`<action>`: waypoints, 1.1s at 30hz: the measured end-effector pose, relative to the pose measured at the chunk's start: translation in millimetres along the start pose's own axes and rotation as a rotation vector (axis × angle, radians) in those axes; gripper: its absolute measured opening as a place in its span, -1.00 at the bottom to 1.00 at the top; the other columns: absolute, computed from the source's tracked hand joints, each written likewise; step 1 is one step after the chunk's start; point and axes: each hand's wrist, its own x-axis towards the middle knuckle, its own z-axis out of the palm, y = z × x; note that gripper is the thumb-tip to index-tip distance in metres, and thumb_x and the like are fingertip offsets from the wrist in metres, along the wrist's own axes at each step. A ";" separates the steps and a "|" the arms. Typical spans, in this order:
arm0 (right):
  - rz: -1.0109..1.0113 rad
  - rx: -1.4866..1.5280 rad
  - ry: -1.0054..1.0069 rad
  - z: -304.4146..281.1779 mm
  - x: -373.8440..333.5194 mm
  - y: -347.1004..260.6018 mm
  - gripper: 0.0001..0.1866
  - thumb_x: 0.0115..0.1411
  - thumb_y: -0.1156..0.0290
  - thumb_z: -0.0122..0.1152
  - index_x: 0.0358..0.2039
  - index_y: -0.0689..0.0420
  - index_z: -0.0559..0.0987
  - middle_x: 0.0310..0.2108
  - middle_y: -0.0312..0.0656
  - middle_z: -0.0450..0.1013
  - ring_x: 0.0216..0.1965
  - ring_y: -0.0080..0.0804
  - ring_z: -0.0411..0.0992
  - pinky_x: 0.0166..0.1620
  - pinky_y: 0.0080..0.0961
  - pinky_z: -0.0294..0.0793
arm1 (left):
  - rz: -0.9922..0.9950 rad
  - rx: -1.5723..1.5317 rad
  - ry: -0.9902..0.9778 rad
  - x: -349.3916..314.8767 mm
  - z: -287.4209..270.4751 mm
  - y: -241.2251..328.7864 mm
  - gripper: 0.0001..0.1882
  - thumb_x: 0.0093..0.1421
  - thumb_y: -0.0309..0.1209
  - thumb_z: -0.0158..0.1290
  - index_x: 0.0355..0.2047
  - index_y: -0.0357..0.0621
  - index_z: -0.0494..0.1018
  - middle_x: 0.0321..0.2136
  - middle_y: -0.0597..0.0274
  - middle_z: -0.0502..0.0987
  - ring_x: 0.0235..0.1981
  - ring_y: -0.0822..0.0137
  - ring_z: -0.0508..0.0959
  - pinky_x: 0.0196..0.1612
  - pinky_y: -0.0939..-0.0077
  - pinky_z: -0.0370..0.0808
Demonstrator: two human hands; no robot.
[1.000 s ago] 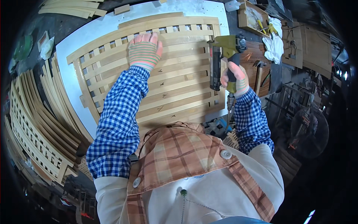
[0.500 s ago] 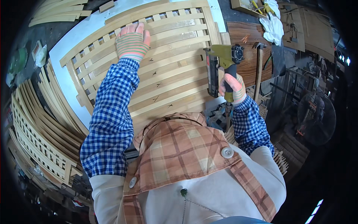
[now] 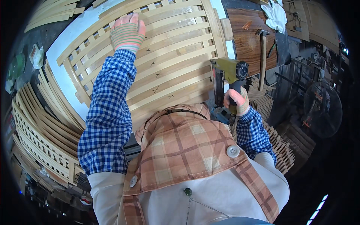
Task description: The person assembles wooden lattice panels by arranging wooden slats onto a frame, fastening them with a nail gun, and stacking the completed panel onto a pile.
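A slatted wooden frame (image 3: 165,65) with pale, slightly curved slats lies in front of me, and several slats carry dark pencil marks. My left hand (image 3: 127,33), in a striped fingerless glove, rests on the slats near the far rail with its fingers stretched forward. My right hand (image 3: 237,100), gloved the same way, is wrapped around the grip of an olive and black nail gun (image 3: 230,70). The gun's nose stands by the right ends of the nearer slats; whether it touches the wood I cannot tell.
Right of the frame, a hammer (image 3: 263,56) lies on a brown wood-grain board (image 3: 243,37), near a white crumpled bag (image 3: 275,17). Stacked slatted panels (image 3: 41,146) and curved strips stand at left. A round fan (image 3: 322,108) is at far right.
The nail gun in my right hand has come nearer to me, along the frame's right side. My left hand stays on the far slats. The view has shifted slightly.
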 end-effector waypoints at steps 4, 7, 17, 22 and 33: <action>0.016 -0.087 0.019 -0.3 -15.6 0.0 -0.65 0.09 0.14 0.19 -0.48 0.18 0.37 -0.72 -0.22 0.34 -0.73 -0.45 0.30 -0.65 -0.56 0.26 | 0.029 -0.083 0.072 0.8 4.9 -5.3 -0.70 0.12 -0.30 -0.05 -0.14 -0.08 0.45 -0.19 0.16 0.51 -0.13 0.17 0.45 0.02 0.25 0.32; 0.079 -0.012 0.095 6.0 -32.6 8.9 -0.66 0.09 0.15 0.17 -0.47 0.19 0.39 -0.73 -0.22 0.33 -0.73 -0.44 0.31 -0.65 -0.53 0.28 | 0.057 -0.312 0.156 -2.8 1.0 -28.5 -0.74 0.12 -0.35 -0.07 -0.19 -0.10 0.47 -0.22 0.12 0.52 -0.16 0.15 0.48 -0.02 0.24 0.35; -0.264 -0.046 -0.168 93.0 34.0 -53.2 -0.62 0.08 0.12 0.04 -0.55 0.26 0.40 -0.71 -0.19 0.28 -0.62 -0.37 0.27 -0.48 -0.48 0.23 | -0.320 0.351 -0.281 -73.3 -90.1 -201.2 -0.74 0.06 -0.35 0.01 -0.21 0.19 0.52 -0.21 0.23 0.49 -0.19 0.18 0.48 -0.15 0.18 0.42; 0.015 -0.265 -0.542 187.1 83.8 -54.7 -0.68 0.16 0.19 -0.03 -0.60 0.15 0.35 -0.69 -0.25 0.26 -0.61 -0.44 0.25 -0.50 -0.54 0.20 | -0.181 0.211 -0.054 -94.6 -76.4 -206.8 -0.72 0.01 -0.45 -0.04 -0.25 0.14 0.52 -0.32 0.24 0.51 -0.25 0.13 0.48 -0.22 0.16 0.41; 0.210 -0.245 -0.716 360.2 164.0 -72.3 -0.75 0.10 0.25 0.16 -0.57 0.14 0.43 -0.68 -0.24 0.32 -0.68 -0.43 0.31 -0.56 -0.56 0.30 | -0.268 0.184 -0.040 -98.8 -75.6 -205.8 -0.72 0.02 -0.42 -0.02 -0.23 0.12 0.54 -0.28 0.39 0.46 -0.16 0.29 0.41 -0.06 0.24 0.27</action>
